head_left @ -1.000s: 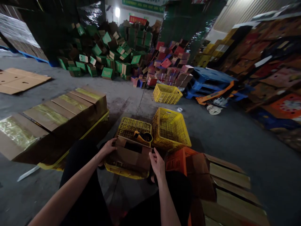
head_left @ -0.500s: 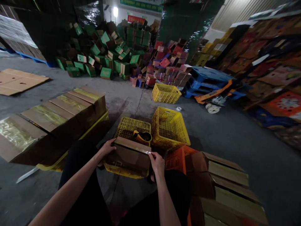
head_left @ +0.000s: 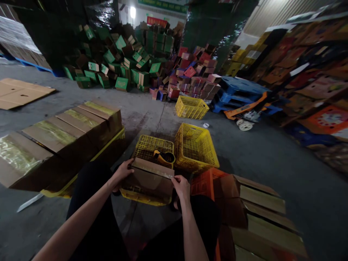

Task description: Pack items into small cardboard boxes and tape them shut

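Brown cardboard box (head_left: 149,179), no legible print

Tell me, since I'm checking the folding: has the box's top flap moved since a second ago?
Yes. The cardboard box showed a dark opening then; now its flap lies shut, level with the tape dispenser behind it.

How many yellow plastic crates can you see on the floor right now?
3: one yellow crate lying under the cardboard box that both hands hold, one tilted crate just right of it, one far crate by the red boxes. More may be hidden.
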